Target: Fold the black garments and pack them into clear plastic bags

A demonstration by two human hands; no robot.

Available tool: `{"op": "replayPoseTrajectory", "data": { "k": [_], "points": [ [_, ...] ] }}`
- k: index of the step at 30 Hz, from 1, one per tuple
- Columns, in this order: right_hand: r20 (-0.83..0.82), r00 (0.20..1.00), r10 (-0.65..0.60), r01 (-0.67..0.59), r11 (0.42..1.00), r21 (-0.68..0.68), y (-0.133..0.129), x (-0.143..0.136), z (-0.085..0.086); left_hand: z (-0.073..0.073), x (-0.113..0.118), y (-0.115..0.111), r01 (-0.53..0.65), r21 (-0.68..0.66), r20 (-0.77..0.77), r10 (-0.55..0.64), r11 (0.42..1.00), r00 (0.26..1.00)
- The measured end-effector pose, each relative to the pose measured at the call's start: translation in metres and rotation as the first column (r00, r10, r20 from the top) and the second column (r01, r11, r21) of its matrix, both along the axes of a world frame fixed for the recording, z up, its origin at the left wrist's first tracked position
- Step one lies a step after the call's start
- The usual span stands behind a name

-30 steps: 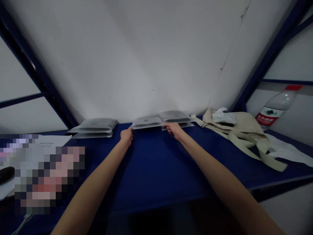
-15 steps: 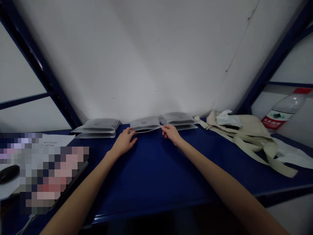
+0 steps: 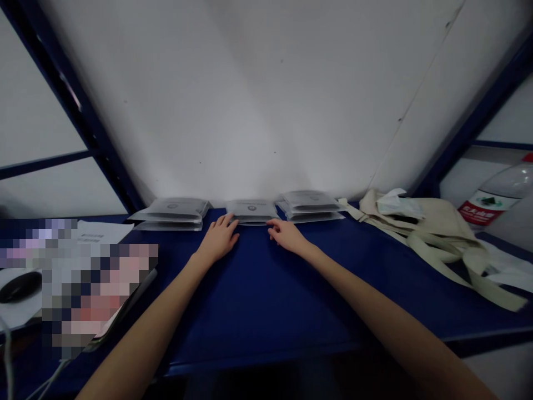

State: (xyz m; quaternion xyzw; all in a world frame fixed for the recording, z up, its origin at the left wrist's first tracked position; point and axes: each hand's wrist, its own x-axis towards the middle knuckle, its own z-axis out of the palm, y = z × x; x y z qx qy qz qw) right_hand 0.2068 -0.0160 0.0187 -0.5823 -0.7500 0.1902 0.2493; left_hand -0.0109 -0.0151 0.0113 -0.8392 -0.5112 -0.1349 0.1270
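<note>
In the head view, a translucent packet (image 3: 252, 210) is seen lying on the blue tabletop (image 3: 258, 289), at mid-frame. By its left front corner, the left hand (image 3: 219, 239) is held with fingers loosely spread. At its right front corner, the right hand (image 3: 287, 234) is curled; whether anything is pinched cannot be told.

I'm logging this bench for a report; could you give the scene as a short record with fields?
Left hand: at left front corner of middle packet
Right hand: at its right front corner; grip unclear
Flanking packets: left stack, right stack
Surface: blue table
Right side: beige bag, bottle
Left side: white paper, dark oval object
</note>
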Motion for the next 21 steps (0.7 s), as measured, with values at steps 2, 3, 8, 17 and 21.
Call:
{"op": "replayPoseTrajectory", "data": {
  "k": [2, 3, 8, 17, 21],
  "points": [
    [0.081, 0.997, -0.001, -0.004, 0.998, 0.059, -0.002, -0.002, 0.0, 0.0, -0.002, 0.0, 0.019, -0.001, -0.006, -0.019, 1.0, 1.0],
    [0.115, 0.993, -0.002, -0.008, 0.997, 0.081, -0.003, -0.003, 0.0, 0.0, -0.002, 0.001, 0.025, -0.003, -0.007, -0.025, 1.0, 1.0],
    [0.243, 0.97, -0.029, 0.005, 0.995, 0.096, -0.005, -0.007, -0.003, -0.002, -0.003, 0.0, -0.021, -0.027, -0.04, 0.02, 0.999, 0.999],
    [0.357, 0.934, -0.02, -0.09, 0.954, 0.287, -0.006, -0.026, -0.007, -0.008, 0.0, 0.001, -0.006, -0.028, 0.036, 0.007, 1.0, 0.999],
    [0.43, 0.903, 0.028, -0.204, 0.906, 0.37, -0.004, -0.038, -0.011, -0.01, -0.001, 0.002, -0.003, -0.023, 0.063, 0.005, 1.0, 0.998]
  ]
}}
